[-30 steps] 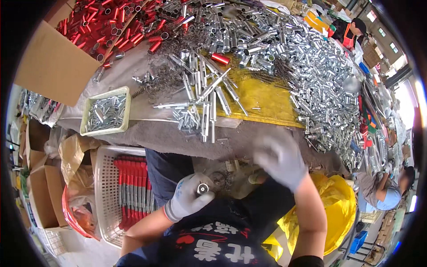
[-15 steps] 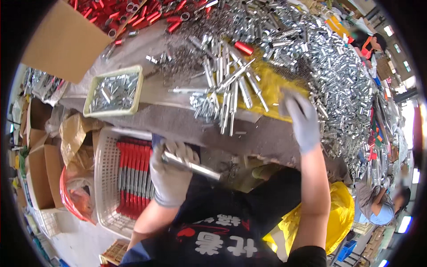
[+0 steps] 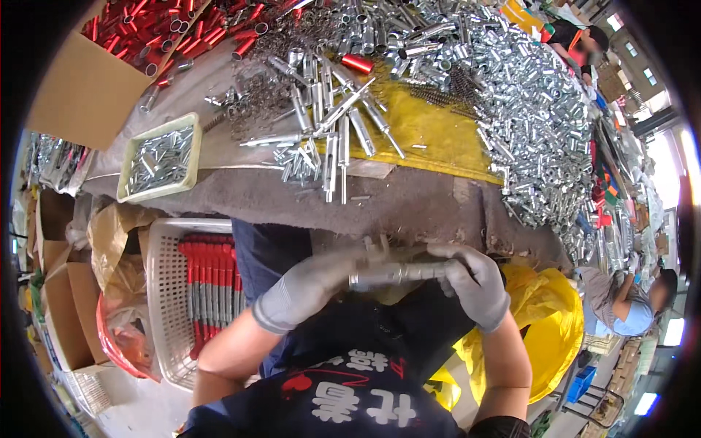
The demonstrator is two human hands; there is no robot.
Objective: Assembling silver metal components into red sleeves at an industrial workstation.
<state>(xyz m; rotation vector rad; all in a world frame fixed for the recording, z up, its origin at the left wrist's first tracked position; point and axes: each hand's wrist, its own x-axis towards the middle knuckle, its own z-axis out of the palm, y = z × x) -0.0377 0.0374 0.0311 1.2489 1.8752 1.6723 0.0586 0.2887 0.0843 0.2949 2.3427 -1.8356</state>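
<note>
In front of my chest, a silvery metal tube (image 3: 400, 274) lies nearly level between my two gloved hands, blurred by motion. My left hand (image 3: 310, 288), in a grey-white glove, is closed at the tube's left end, its fingertips smeared. At the other end, the fingers of my gloved right hand (image 3: 478, 287) are bent round the tube. On the bench beyond lies a loose pile of long slotted metal tubes with thin rods (image 3: 332, 139). Small metal pins (image 3: 298, 159) are heaped beside that pile.
A cream tray (image 3: 188, 157) of small metal parts stands on the bench at left. Below it, a white basket (image 3: 164, 292) holds rows of red-and-silver assemblies (image 3: 212, 285). Heaps of silver parts (image 3: 540, 124) cover the right. A yellow bag (image 3: 562, 343) hangs beside my right arm.
My right hand has come back from the yellow sheet to the tube. My left hand has moved right with the tube, away from the basket. The view has shifted slightly.
</note>
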